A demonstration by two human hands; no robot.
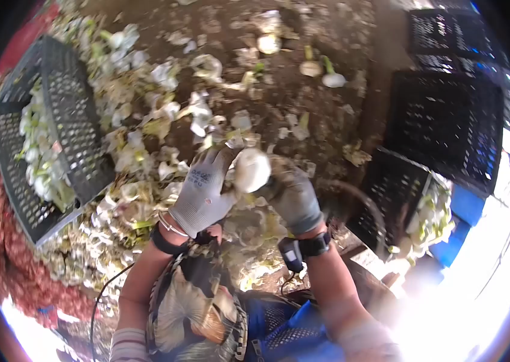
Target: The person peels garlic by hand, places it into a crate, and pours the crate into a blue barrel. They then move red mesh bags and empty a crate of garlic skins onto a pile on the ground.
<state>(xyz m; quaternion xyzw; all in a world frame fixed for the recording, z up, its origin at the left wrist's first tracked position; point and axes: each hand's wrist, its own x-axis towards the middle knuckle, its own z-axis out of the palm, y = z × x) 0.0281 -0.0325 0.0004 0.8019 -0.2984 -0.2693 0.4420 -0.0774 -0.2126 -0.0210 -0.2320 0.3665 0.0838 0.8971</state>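
Observation:
In the middle of the head view, a peeled white onion (253, 171) sits between my two gloved hands. My left hand (202, 190), in a pale glove with printing on its back, is closed on the onion's left side, thumb below and fingers above. My right hand (296, 199), in a dirt-stained glove, is curled close against the right side of the onion. Its fingertips are dark and blurred, so whatever they grip cannot be made out. Beneath both hands lie loose onion skins (255, 226).
A dark crate (80, 127) with trimmed onions tilts at the left, beside red mesh sacks (19, 265). More black crates (445, 123) stack at the right, near onions with green tops (430, 214). Several onions, including one with a green stem (333, 79), lie on the dirt ahead.

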